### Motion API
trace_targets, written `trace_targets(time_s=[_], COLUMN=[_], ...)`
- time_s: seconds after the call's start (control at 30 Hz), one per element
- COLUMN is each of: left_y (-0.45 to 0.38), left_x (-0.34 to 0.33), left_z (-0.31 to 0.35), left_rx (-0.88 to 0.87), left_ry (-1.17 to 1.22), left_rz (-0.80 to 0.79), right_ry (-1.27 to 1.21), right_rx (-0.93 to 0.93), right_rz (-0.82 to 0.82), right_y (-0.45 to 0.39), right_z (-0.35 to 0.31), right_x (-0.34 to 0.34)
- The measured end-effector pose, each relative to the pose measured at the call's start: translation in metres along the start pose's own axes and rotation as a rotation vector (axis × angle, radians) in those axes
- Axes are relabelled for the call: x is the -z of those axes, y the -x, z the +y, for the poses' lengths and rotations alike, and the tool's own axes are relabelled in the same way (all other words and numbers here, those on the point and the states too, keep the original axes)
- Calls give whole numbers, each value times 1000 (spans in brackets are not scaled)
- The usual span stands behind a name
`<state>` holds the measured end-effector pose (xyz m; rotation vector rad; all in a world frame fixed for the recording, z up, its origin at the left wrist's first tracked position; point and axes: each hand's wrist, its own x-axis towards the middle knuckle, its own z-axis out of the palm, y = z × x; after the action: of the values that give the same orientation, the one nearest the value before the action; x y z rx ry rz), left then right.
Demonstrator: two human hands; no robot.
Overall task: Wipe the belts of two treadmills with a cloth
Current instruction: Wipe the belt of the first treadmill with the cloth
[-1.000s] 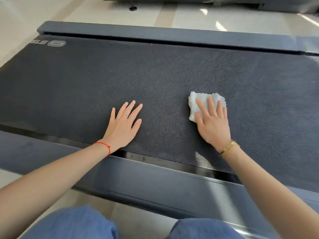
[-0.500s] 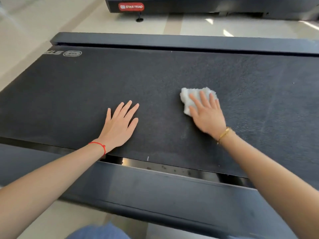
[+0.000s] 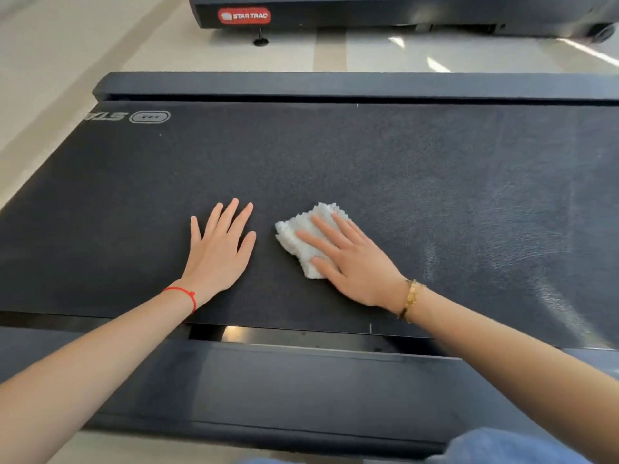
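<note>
Now, at the centre of the frame, the right hand (image 3: 351, 259) presses a crumpled white terry cloth (image 3: 306, 237) flat on the dark, finely grained treadmill belt (image 3: 402, 169), fingers (image 3: 335, 226) straight and spread, gripping nothing. Just left of it, apart from the cloth, the left hand (image 3: 219, 249) rests palm down on the belt, fingers extended. Wide bare belt stretches toward both sides and the upper frame. Smooth grey side rails (image 3: 301, 380) border its near and far edges. Along the top edge stands a second treadmill (image 3: 402, 11) with a red label.
</note>
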<state>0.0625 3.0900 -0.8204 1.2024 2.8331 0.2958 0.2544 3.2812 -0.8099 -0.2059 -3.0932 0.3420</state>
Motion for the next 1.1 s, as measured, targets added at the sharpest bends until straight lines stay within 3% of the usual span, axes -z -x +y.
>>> trace_targets(time_s=[0.2, 0.27, 0.47, 0.57, 0.83, 1.0, 1.1], left_y=[11, 13, 20, 21, 25, 30, 32], left_x=[9, 11, 17, 19, 26, 25, 22], left_z=[-30, -34, -52, -63, -94, -105, -102], left_rx=[-23, -22, 12, 50, 176, 265, 286], left_ry=[36, 25, 22, 27, 0, 3, -8], left_rz=[-9, -21, -6, 15, 44, 81, 104], right_ry=[4, 1, -39, -43, 8, 63, 17], right_rx=[-367, -391, -161, -111, -312, 16, 120], right_rz=[3, -12, -58, -55, 30, -19, -60], right_y=[-34, -42, -51, -69, -167, -149, -137], right_z=[22, 12, -59, -62, -36, -97, -102], right_x=[14, 14, 0, -6, 0, -20, -24])
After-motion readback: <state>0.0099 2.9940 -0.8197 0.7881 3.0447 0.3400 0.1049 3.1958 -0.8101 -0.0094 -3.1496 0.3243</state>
